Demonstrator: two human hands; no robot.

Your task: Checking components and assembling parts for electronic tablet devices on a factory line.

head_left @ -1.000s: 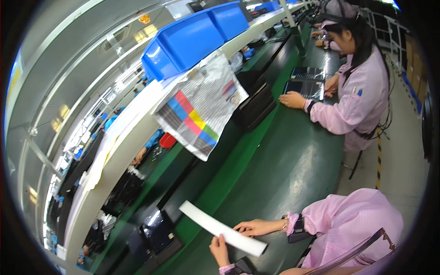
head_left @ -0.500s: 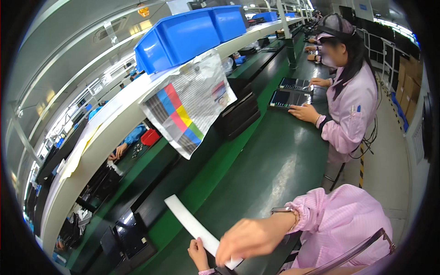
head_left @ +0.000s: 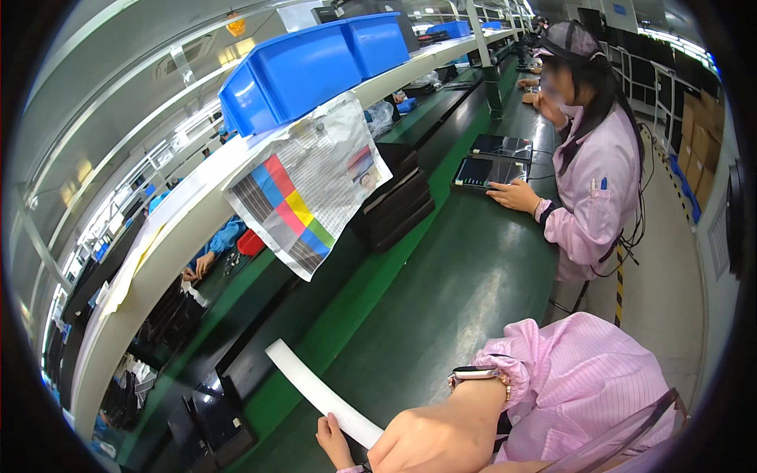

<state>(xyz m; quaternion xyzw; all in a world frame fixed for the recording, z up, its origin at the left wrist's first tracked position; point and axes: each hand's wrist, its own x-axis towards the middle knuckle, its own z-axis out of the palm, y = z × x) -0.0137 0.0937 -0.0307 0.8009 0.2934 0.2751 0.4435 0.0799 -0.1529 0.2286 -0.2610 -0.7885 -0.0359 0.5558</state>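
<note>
A long, slightly curved white strip (head_left: pixel 311 388) reaches over the dark green bench from the lower middle towards the far left. My left hand (head_left: pixel 334 443) grips its left edge between thumb and fingers. Over the near end of the strip lies my right hand (head_left: pixel 441 432), its back turned up and its fingers curled downward. That hand hides the strip's near end and its own fingertips, so what they hold is out of sight. A watch and a bracelet sit on my right wrist, below a pink sleeve.
A person in pink (head_left: pixel 595 169) works on the right, one hand at dark flat-screen devices (head_left: pixel 489 173). Blue bins (head_left: pixel 303 71) stand on a shelf above the bench, with a printed sheet (head_left: pixel 307 189) hanging from it. More dark devices (head_left: pixel 217 422) lie lower left.
My right hand has moved down and nearer over the strip, hiding its near end. The neighbouring person has raised one hand from the devices to the face. The view has shifted slightly.
</note>
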